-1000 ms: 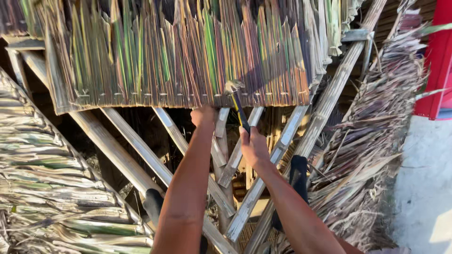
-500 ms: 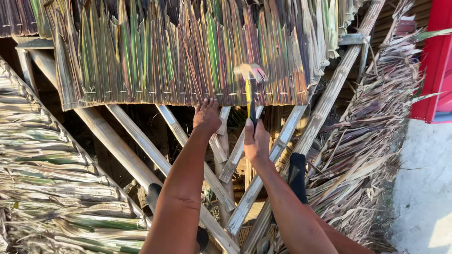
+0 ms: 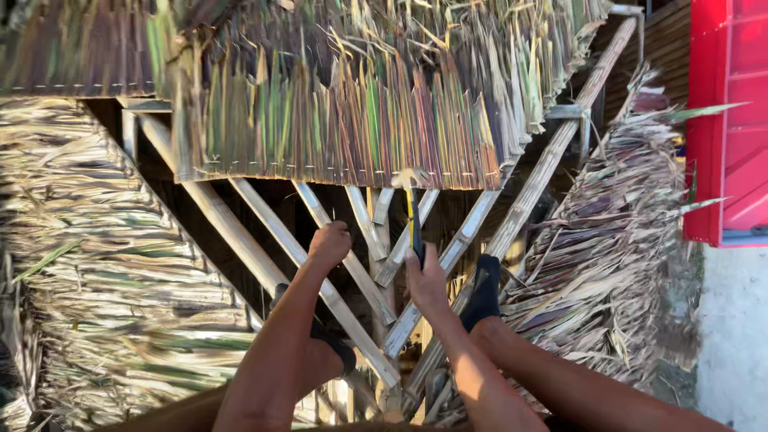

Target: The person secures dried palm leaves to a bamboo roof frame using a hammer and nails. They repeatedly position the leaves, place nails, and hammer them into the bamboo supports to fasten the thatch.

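We see no packages, labels, signs or screens anywhere around our fingers; only thatch, bamboo and a plain red panel show.

1. This is an outdoor building site for a thatched roof, seen in open daylight.
2. A bare frame of bamboo poles [image 3: 264, 248] runs in slanted rafters and crosspieces.
3. Panels of dried palm-leaf thatch [image 3: 360, 120] cover the frame's upper part.
4. More loose thatch bundles [image 3: 104, 264] lie at the sides.
5. A red wall [image 3: 732, 120] and pale concrete ground [image 3: 732, 336] border it.
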